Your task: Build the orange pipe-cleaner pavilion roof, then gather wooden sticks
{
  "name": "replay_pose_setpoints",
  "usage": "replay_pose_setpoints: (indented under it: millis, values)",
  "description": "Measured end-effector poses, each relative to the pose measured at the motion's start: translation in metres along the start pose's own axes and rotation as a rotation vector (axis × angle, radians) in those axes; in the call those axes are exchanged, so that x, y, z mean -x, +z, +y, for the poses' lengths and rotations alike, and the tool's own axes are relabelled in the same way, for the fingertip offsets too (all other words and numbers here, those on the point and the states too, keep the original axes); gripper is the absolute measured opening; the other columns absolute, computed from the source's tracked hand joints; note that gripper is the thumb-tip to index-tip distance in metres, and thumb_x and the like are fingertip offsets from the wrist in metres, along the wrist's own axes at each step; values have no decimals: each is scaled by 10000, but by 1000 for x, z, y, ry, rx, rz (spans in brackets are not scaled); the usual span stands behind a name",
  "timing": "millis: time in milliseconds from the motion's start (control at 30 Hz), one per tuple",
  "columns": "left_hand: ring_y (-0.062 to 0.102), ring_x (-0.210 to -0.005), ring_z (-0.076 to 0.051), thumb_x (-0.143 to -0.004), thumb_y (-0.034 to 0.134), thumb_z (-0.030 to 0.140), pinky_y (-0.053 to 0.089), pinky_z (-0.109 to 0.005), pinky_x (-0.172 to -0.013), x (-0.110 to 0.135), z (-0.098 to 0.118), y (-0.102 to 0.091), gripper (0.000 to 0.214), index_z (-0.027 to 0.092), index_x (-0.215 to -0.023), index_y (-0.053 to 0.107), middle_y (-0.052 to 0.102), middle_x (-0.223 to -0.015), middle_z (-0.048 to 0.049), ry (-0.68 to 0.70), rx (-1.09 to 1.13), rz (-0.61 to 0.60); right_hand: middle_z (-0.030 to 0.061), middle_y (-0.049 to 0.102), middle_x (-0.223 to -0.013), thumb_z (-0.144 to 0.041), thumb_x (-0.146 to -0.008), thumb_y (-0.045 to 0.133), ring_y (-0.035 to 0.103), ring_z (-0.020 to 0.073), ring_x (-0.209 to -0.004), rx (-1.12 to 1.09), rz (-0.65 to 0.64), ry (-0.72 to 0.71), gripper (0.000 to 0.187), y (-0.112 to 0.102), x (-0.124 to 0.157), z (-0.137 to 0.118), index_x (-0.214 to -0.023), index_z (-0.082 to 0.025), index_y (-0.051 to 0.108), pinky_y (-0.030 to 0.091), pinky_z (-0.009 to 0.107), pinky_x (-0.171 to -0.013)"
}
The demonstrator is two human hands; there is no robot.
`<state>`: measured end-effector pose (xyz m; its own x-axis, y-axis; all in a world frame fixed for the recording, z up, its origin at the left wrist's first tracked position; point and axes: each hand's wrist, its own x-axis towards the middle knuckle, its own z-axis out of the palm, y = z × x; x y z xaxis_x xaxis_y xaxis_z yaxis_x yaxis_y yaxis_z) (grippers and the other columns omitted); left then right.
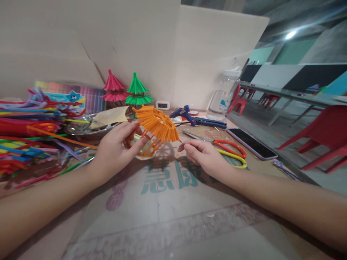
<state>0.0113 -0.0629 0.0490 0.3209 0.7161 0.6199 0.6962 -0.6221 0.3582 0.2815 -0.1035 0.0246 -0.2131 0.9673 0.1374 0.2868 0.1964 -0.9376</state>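
Left hand [116,146] grips the orange model [157,123]; right hand [202,153] pinches an edge strand [180,140]; steady support, light touch seem best.

Two bare arms reach forward, the hands facing each other a little way apart.
From here I see the left forearm [54,196] slant inward to a nearly straight wrist [93,173]; the left hand [118,144] is half closed, back partly up, its thumb [139,146] stretched toward the other hand below a bent index finger [131,129]. Opposite, the right forearm [282,202] angles in lower, and the right hand [199,153] is curled, fingers [191,150] tucked, their tips drawn into a small pinch.
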Motion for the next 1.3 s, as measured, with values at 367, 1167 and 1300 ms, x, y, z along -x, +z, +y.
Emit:
replay_pose_setpoints:
  millis: [367, 1167, 1300]
  values:
    - [658, -1044, -280, -944, 612, 423, 537, -432, -963, 1, -3, 3, 230, 243, -836, 519, 646, -915, -55, 2, 3, 12, -61, 396, -596, -492, -898, 601, 426, 146, -609, 36, 14, -8, 324, -1, -1, -1, -929, -187, 708, 325, 294, -588]
    - [738, -1103, -344, -897, 611, 373, 607, -555, -1011, 0, -41, 20, 148, 279, -900, 726, 801, -1026, -86, 141, -21, -182, -42, 405, -643, -460, -1021, 502, 450, 164, -644, 62, -4, -147, 354, 1, 7, 1, -1026, -181, 720, 356, 305, -626]
    - [722, -1087, -340, -955, 563, 406, 601, -568, -1009, -1, -33, 17, 233, 267, -851, 718, 788, -1006, -100, 285, -42, -102, -37, 425, -646, -483, -1030, 482, 436, 157, -625, 44, -39, -160, 412, 0, 7, 3, -1033, -161, 738, 351, 302, -614]
